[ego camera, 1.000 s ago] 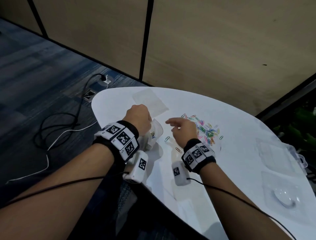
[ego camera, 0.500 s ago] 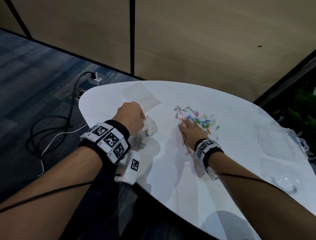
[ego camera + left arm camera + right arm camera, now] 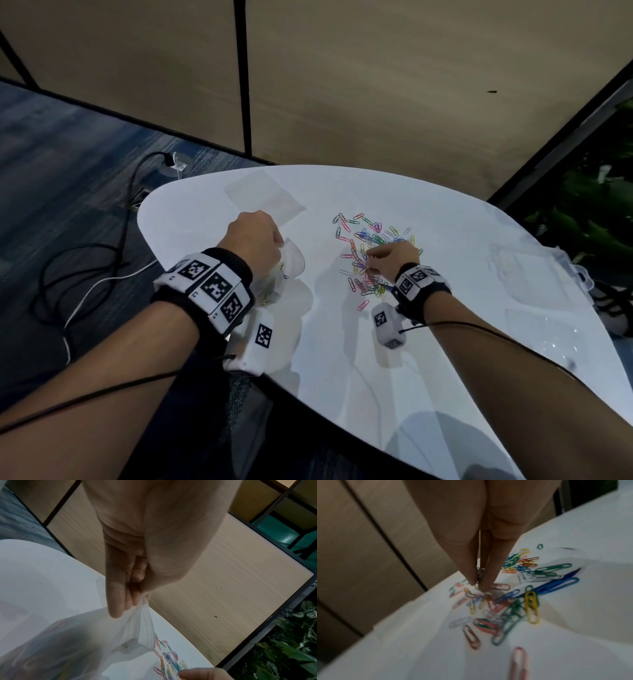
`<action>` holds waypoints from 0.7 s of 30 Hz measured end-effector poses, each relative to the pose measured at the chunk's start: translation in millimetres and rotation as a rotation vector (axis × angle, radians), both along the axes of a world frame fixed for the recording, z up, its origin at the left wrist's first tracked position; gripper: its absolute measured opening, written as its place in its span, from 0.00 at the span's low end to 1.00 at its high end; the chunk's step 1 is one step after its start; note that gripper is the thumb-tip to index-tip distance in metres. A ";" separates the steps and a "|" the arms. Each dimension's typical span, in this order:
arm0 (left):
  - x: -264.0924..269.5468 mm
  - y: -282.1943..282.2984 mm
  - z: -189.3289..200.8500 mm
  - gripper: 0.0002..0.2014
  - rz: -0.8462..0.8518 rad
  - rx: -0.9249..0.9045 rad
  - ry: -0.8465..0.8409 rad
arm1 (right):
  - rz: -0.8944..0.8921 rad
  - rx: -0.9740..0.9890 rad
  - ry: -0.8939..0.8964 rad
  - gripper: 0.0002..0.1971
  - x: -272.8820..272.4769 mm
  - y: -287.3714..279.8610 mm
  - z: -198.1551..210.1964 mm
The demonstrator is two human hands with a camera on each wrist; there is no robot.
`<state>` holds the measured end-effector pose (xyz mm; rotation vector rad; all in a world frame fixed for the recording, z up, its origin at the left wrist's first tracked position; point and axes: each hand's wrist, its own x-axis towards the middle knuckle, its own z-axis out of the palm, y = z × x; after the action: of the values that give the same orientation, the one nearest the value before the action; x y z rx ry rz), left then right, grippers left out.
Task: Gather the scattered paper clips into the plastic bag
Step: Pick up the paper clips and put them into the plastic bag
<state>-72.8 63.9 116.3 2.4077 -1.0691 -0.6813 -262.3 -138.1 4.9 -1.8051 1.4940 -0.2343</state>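
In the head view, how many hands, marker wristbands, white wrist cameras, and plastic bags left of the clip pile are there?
Hands: 2, left hand, right hand
Marker wristbands: 2, left wristband, right wristband
Wrist cameras: 2, left camera, right camera
Plastic bags: 2, held bag, flat bag
Total: 8

Head cam high, facing down; wrist cams close along fingers; shared: paper clips on table.

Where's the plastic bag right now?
Head view: the plastic bag hangs from the left hand at the table's left edge, left of the paper clips.
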 end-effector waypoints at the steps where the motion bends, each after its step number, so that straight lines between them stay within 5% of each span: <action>1: -0.8 -0.5 -0.1 0.12 0.002 0.000 0.001 | -0.065 0.072 -0.123 0.09 -2.5 2.8 6.9; 6: -5.4 -1.3 2.0 0.13 0.007 -0.005 0.030 | -0.149 0.482 -0.732 0.15 7.7 42.6 59.2; 10: -13.5 -2.4 4.5 0.13 -0.002 -0.034 0.046 | -0.097 0.722 -0.896 0.12 26.4 88.1 80.3; 15: -21.8 -4.0 5.1 0.09 -0.026 -0.068 0.041 | -0.097 0.609 -0.777 0.11 46.5 121.6 71.5; 21: -28.9 -1.9 1.1 0.09 -0.062 -0.076 0.050 | 0.059 0.177 -0.318 0.13 54.6 130.6 59.9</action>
<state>-101.7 62.0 117.4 2.2902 -1.1325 -0.7042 -207.7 -7.5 64.8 -1.5843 1.1983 -0.3329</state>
